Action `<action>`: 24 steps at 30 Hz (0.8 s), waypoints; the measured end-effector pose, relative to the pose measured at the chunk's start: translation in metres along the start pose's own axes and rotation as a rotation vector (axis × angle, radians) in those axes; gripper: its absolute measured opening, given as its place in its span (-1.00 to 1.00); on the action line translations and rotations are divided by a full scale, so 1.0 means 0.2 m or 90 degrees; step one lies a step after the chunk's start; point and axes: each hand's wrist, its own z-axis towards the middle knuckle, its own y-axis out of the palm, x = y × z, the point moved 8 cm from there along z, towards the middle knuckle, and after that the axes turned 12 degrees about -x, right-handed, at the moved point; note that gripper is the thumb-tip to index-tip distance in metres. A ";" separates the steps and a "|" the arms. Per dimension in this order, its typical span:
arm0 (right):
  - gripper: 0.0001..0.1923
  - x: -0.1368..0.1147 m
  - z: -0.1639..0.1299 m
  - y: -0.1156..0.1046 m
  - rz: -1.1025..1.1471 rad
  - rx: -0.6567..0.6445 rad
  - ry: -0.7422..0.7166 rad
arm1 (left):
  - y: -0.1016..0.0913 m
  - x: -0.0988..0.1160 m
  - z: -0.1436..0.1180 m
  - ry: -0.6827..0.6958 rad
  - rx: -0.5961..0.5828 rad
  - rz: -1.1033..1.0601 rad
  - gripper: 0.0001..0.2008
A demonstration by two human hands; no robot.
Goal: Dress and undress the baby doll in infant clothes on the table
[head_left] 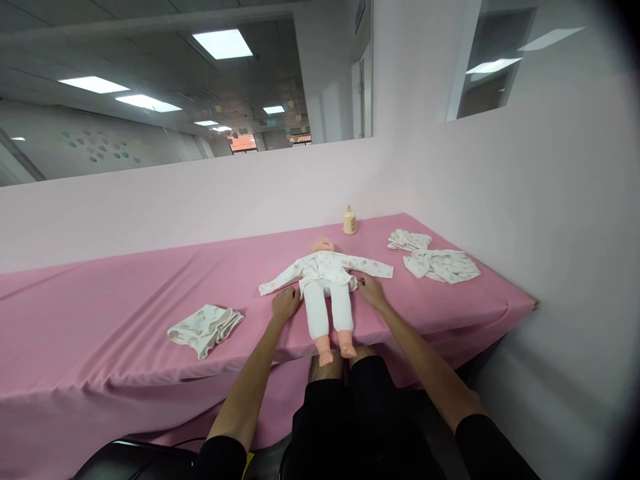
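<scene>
Near counter front edge: doll (327,280) supine; L hand (285,303) and R hand (370,290) flat beside its hips, fingers loose, holding nothing.

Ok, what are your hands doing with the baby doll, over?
Left hand and right hand flat beside doll. Doll face-up, dressed. Nothing blocking.

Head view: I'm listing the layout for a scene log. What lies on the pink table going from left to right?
Folded baby garment → left hand → baby doll → right hand → crumpled baby clothes. The small bottle stands behind the doll, so I leave it out of the order.
</scene>
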 end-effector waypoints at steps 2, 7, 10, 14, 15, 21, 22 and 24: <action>-0.80 0.00 0.00 0.00 0.002 0.003 0.002 | 0.00 0.00 0.00 0.005 0.002 0.000 -0.56; -0.84 0.03 0.01 0.01 0.005 0.008 0.016 | 0.00 0.00 0.00 0.005 0.002 0.001 -0.56; -0.84 0.04 0.02 0.01 0.008 0.007 0.017 | 0.00 0.00 0.01 0.010 0.005 0.001 -0.56; -0.84 0.04 0.02 0.01 0.012 0.008 0.014 | 0.01 -0.01 0.01 0.014 0.007 0.001 -0.56; -0.84 0.04 0.03 0.01 0.013 0.009 0.013 | 0.01 -0.01 0.01 0.014 0.007 0.000 -0.57; -0.86 0.03 0.02 0.01 0.026 0.013 0.016 | 0.01 -0.01 0.02 0.011 0.009 -0.002 -0.57; -0.86 0.03 0.02 0.01 0.029 0.014 0.016 | 0.01 -0.02 0.02 0.010 0.009 -0.003 -0.58; -0.86 0.03 0.02 0.00 0.035 0.021 0.016 | 0.01 -0.02 0.02 0.008 0.008 -0.006 -0.57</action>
